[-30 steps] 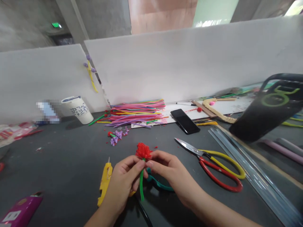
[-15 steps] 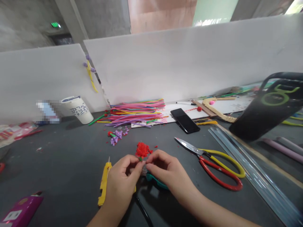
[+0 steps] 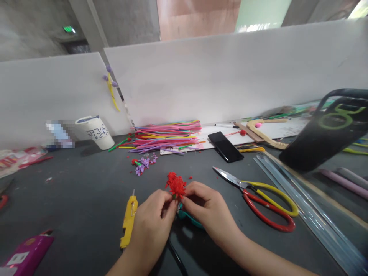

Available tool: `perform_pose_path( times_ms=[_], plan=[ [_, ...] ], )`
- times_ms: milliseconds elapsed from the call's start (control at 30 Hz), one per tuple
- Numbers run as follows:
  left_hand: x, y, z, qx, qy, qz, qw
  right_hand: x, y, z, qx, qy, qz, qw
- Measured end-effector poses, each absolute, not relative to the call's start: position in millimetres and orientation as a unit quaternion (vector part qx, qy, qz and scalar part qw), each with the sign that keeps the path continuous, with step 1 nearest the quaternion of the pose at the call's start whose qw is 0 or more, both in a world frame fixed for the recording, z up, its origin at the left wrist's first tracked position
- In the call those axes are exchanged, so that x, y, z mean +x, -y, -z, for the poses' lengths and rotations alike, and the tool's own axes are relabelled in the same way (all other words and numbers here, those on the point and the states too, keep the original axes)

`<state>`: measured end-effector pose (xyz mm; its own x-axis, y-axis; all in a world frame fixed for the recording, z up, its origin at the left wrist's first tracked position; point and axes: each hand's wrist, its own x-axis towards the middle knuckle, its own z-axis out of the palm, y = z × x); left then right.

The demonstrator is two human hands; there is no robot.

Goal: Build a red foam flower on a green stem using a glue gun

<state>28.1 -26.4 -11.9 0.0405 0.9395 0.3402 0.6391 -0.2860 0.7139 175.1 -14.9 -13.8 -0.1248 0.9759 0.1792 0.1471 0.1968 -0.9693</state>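
A red pipe-cleaner flower stands up between my two hands near the front of the dark table. My left hand and my right hand both pinch it just below the red head. The green stem is hidden behind my fingers. A yellow utility knife lies just left of my left hand. A teal-handled tool shows under my right hand.
Red-and-yellow-handled scissors lie to the right, with clear glue sticks beyond. A black phone, a pile of coloured pipe cleaners, purple scraps and a paper cup sit farther back. A black object leans at right; a magenta packet lies front left.
The green stem that hung below my hands a second ago is no longer visible. The flower has turned a little and both hands have closed in under its head.
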Motion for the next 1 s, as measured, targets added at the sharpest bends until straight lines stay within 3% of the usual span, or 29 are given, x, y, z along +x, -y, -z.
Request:
perform_pose_path(
  times_ms=[100, 233, 333, 433, 667, 867, 1000],
  plan=[
    [31, 26, 9, 0.664, -0.587, -0.401, 0.23, 176, 14, 14, -0.477, 0.572, -0.475, 0.469],
    [33, 24, 2, 0.55, -0.621, -0.406, 0.383, 179, 11, 15, -0.421, 0.479, -0.572, 0.515],
    [33, 22, 0, 0.495, -0.624, -0.412, 0.442, 180, 11, 13, -0.416, 0.509, -0.562, 0.502],
    [32, 23, 1, 0.519, -0.624, -0.422, 0.404, 180, 14, 10, -0.45, 0.592, -0.466, 0.479],
    [31, 26, 5, 0.644, -0.611, -0.413, 0.202, 180, 19, 15, -0.416, 0.728, -0.255, 0.482],
    [30, 27, 10, 0.691, -0.586, -0.389, 0.169, 180, 20, 21, -0.395, 0.794, -0.105, 0.45],
    [32, 26, 8, 0.65, -0.602, -0.409, 0.218, 180, 18, 19, -0.392, 0.779, -0.148, 0.466]
  ],
)
